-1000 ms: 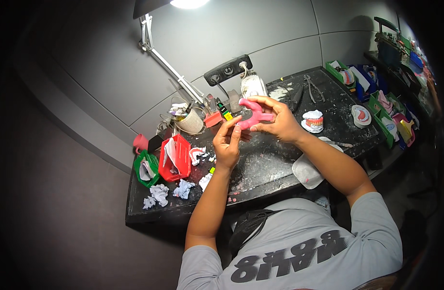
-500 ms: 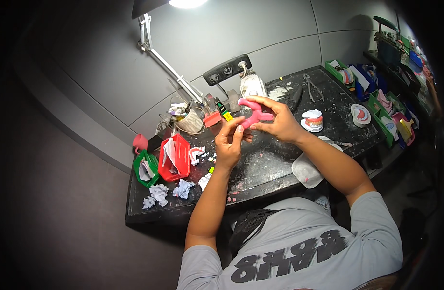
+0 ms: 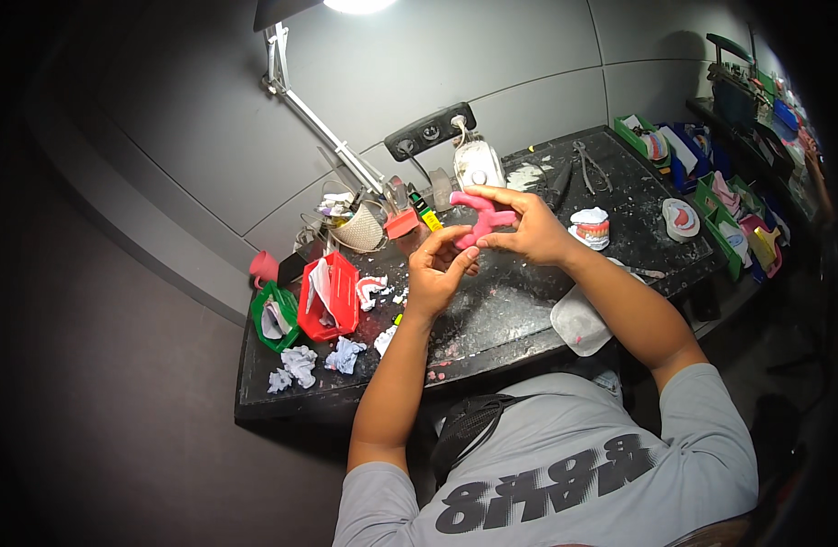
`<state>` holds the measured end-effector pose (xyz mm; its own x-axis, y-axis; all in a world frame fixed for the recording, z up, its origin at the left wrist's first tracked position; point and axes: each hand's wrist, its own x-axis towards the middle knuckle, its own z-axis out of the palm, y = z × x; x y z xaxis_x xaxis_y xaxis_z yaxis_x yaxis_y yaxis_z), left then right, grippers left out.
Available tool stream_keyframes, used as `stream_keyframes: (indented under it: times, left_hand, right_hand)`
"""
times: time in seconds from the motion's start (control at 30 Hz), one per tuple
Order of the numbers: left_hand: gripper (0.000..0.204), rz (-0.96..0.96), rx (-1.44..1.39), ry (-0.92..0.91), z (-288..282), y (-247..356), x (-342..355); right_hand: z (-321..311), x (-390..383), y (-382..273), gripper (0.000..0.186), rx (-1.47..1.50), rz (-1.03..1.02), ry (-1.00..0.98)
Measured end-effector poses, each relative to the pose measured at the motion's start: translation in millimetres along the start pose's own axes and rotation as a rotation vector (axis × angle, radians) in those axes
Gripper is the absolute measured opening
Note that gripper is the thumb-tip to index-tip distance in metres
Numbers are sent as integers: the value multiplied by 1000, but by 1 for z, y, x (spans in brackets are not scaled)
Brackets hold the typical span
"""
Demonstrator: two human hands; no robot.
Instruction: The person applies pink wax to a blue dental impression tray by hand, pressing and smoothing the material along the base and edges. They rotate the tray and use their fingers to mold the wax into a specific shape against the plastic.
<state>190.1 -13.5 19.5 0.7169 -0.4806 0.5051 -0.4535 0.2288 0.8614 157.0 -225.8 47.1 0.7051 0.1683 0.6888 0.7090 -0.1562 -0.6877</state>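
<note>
A pink dental impression tray [image 3: 483, 217], curved and with a stubby handle, is held up above the middle of the bench. My right hand [image 3: 537, 234] grips it from the right, index finger along its top and thumb beneath. At its lower left end, the fingers of my left hand [image 3: 437, 273] are bent around the edge, the thumb just below. Close to my right forearm sits a plaster model with pink gums and teeth [image 3: 590, 228]. Another plaster model [image 3: 680, 220] with a pink patch lies farther right.
A red bin [image 3: 329, 296] and a green bin [image 3: 275, 317] stand at the left, with crumpled paper [image 3: 298, 365] before them. Pliers [image 3: 594, 168] lie at the back right. A pale flat container [image 3: 580, 321] lies under my right forearm. The lamp arm [image 3: 323, 128] rises behind.
My left thumb has moved down and right along the lower end of the pink tray. The tray has tilted slightly in my hands. My right hand keeps its grip.
</note>
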Motion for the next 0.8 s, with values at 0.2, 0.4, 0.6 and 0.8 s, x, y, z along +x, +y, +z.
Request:
stream_keyframes:
  times: [0.2,0.4,0.6,0.8]
  left_hand:
    - [24,-32,-4,13,3,0,1]
    - [29,-39,-16,20,1,-3,0]
    - [36,-23,112,58,0,-3,0]
    - [31,-18,85,78,1,-11,1]
  right_hand:
    - [-2,0,3,76,-13,54,-25]
    - [1,-1,8,76,120,125,-38]
    - [1,-1,1,77,238,221,-47]
    - [5,-2,7,67,230,169,1]
